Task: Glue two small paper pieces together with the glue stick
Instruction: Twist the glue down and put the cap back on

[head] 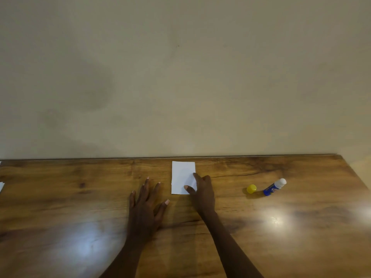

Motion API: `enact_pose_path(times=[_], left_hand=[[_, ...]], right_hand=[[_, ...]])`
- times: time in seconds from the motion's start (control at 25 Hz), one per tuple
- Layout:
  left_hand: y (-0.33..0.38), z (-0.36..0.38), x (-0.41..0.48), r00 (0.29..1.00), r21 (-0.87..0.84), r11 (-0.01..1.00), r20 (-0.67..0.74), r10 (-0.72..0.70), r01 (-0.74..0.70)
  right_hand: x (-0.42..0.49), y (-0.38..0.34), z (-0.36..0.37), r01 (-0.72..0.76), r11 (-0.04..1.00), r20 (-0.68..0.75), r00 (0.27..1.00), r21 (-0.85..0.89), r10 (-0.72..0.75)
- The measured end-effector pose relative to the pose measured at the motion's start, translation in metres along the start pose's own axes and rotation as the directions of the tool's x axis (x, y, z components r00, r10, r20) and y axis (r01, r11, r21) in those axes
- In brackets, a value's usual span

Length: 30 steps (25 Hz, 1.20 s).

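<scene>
One white paper piece (181,173) is all we can see, lying flat at the centre of the frame near the far edge of the wooden surface (80,197). Whether a second piece lies under it cannot be told.

The right hand (202,194) rests on the lower right part of the paper. Its forefinger and thumb tip are stretched out onto the sheet, the other fingers are curled back, and it grips nothing. The left hand (146,207) lies flat just left of the paper with its fingers spread. It is apart from the paper and holds nothing.

We judge the step in hand to be pressing the joint down. To do it well:

1. Bring the left hand onto the paper's far edge to stop it sliding.
2. Rub the right hand's fingertips from the middle outward, toward each edge and corner.
3. Keep the pressure even, since thin paper wrinkles over damp glue.

The glue stick (274,187) lies on its side at the right of the frame, uncapped, with its white end pointing up and right. Its yellow cap (251,188) stands just left of it. We advise recapping it soon, before the glue dries.

The blue barrel carries a white mark and lettering, both too small to read. No other writing is visible.
</scene>
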<state>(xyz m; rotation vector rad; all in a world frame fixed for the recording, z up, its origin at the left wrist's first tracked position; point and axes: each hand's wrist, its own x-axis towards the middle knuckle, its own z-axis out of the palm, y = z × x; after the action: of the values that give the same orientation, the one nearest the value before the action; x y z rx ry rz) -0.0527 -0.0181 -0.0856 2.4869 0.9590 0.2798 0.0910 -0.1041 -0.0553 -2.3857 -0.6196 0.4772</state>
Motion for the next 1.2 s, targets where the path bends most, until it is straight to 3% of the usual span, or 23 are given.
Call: enact_pose_path(times=[0.08,0.12,0.2,0.28,0.36,0.4,0.56,0.68,0.76,0.88,1.04,1.2], left_hand=[[0.0,0.001,0.0,1.0,-0.004,1.0,-0.001,-0.001,0.001],[0.0,0.002,0.0,1.0,-0.006,1.0,0.002,-0.001,0.001],[0.0,0.002,0.001,1.0,-0.002,1.0,0.015,0.003,-0.003],[0.0,0.002,0.001,1.0,0.011,1.0,0.026,0.006,-0.007],[0.001,0.0,0.001,0.999,0.011,1.0,0.034,0.016,-0.017],[0.002,-0.001,0.001,0.999,0.005,1.0,0.037,0.022,-0.022],[0.015,-0.002,-0.007,0.997,0.019,0.999,0.06,0.043,-0.044],[0.07,0.007,0.01,0.984,-0.002,0.986,0.053,0.168,-0.168],[0.126,0.023,0.029,0.969,-0.129,0.968,0.095,0.227,-0.214],[0.2,0.053,0.05,0.959,-0.386,0.915,0.196,0.204,-0.115],[0.243,0.084,0.053,0.953,-0.404,0.914,0.287,0.102,0.024],[0.248,0.097,0.055,0.967,-0.424,0.904,0.248,0.066,0.048]], right_hand=[[-0.007,0.009,-0.01,0.044,0.995,-0.083,0.996,0.094,-0.037],[-0.013,0.017,-0.018,0.055,0.984,-0.197,0.98,0.168,-0.022],[-0.026,0.042,-0.041,0.071,0.957,-0.479,0.875,0.282,0.076],[-0.034,0.072,-0.069,0.058,0.945,-0.663,0.726,0.323,0.182],[-0.034,0.095,-0.097,0.016,0.919,-0.71,0.64,0.393,0.293],[-0.03,0.104,-0.109,-0.003,0.898,-0.691,0.638,0.44,0.341],[-0.013,0.124,-0.137,-0.044,0.862,-0.494,0.804,0.505,0.331],[-0.005,0.133,-0.143,-0.067,0.882,-0.37,0.891,0.466,0.263],[-0.005,0.138,-0.144,-0.085,0.881,-0.323,0.91,0.466,0.259],[-0.005,0.147,-0.147,-0.113,0.889,-0.29,0.921,0.444,0.262],[0.0,0.158,-0.152,-0.103,0.901,-0.254,0.94,0.421,0.226],[0.005,0.165,-0.154,-0.09,0.919,-0.244,0.95,0.385,0.196]])
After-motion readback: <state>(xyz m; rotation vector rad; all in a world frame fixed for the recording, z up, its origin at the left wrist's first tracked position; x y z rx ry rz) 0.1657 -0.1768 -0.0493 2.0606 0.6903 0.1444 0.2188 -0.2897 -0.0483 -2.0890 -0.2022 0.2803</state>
